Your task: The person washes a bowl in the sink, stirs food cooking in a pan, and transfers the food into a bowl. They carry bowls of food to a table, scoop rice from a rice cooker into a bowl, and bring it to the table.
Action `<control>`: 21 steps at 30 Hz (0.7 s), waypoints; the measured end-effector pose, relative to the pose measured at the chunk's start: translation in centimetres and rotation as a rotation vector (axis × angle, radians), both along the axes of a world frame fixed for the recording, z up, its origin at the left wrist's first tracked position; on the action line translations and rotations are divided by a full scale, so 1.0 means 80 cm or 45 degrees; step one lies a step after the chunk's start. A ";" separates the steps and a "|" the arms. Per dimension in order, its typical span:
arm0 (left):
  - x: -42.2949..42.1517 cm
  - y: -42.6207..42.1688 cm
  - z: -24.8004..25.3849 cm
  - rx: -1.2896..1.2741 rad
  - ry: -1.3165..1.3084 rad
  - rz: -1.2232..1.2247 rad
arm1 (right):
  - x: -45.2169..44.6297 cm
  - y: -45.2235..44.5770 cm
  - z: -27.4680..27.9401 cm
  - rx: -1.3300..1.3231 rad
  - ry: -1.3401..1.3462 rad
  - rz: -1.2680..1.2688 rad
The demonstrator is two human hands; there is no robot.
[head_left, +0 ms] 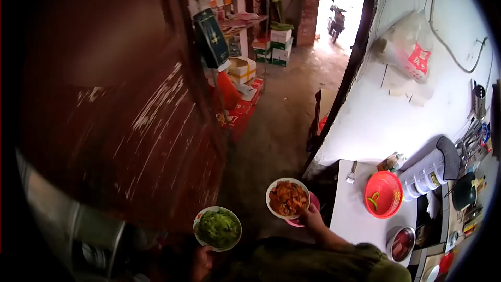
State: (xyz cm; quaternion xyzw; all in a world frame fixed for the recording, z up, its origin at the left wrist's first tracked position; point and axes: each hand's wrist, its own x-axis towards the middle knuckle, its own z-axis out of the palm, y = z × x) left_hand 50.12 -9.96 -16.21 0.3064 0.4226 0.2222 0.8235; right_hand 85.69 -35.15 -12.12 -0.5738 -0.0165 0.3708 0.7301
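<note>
My left hand [202, 261], low in the head view and partly in shadow, grips the near edge of a white plate [198, 220]. Chopped green vegetables [219, 228] heap over most of that plate. To the right and a little farther forward, my right hand [313, 220] is closed on the rim of a white dish [269, 198]. Orange-brown cooked food [287, 197] fills it. Both dishes are held up in the air, apart from each other. The undersides and the fingers beneath them are hidden.
A dark wooden door [120, 125] stands at left, and a doorway leads to a floor [276, 120] with shelves and boxes [280, 47]. At right, a white table [342, 203] bears a red basket [385, 196] and a metal bowl [412, 234]. A pink round object [314, 206] sits below the right dish.
</note>
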 end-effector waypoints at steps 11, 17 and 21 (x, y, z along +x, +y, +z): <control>0.293 0.270 -0.009 -0.454 -0.167 -0.040 | 0.316 0.238 -0.017 0.001 -0.004 -0.287; 0.555 0.452 -0.001 -0.253 0.055 -0.430 | 0.475 0.292 -0.063 -0.075 -0.047 -0.684; 0.768 0.525 0.021 -0.193 0.077 -0.771 | 0.560 0.314 -0.059 -0.141 0.128 -1.007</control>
